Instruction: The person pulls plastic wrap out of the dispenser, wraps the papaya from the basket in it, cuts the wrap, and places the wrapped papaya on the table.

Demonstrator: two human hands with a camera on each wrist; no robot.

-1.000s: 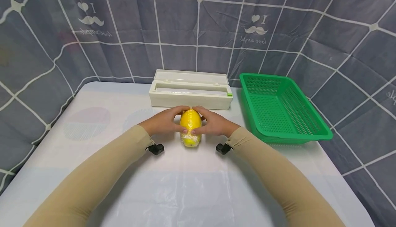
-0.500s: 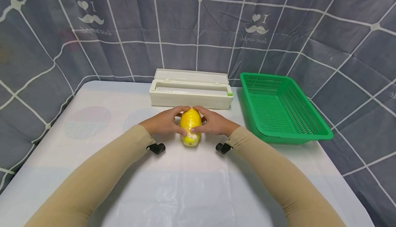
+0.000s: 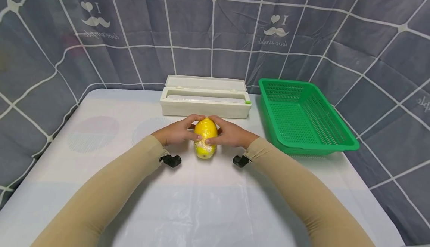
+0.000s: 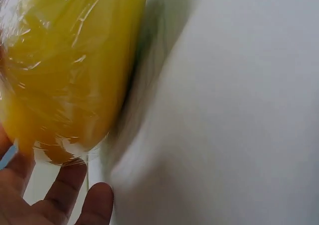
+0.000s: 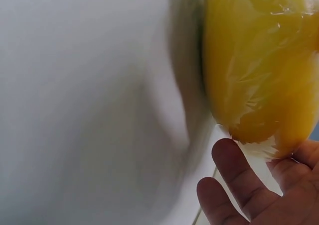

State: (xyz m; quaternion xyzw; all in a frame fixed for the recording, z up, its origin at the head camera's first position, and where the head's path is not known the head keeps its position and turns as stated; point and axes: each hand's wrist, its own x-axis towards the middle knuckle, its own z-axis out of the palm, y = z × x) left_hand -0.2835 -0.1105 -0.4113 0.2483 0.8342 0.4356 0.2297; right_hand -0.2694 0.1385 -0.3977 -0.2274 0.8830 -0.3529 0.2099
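An oval yellow melon [image 3: 206,128] wrapped in clear cling film lies on the table with its long side pointing away from me. My left hand [image 3: 177,131] holds its left side, thumb on top and fingers round the far end. From the right, my right hand [image 3: 232,132] grips it the same way, and the two thumbs nearly meet over the middle. Shiny wrinkles of film cover the melon [image 4: 75,60] in the left wrist view. In the right wrist view, fingertips [image 5: 229,150] sit at the far end of the melon [image 5: 259,70], where film edges stick out.
Just beyond the hands stands a long white cling film dispenser [image 3: 205,108] with its lid raised. A green plastic basket [image 3: 314,148] is at the right side of the white-covered table [image 3: 215,209]. A grey checked curtain [image 3: 191,22] hangs behind.
Both thumbs have shifted a little over the film on top of the melon, the left one slightly away from me. The melon stays between the hands; dispenser and basket have not moved.
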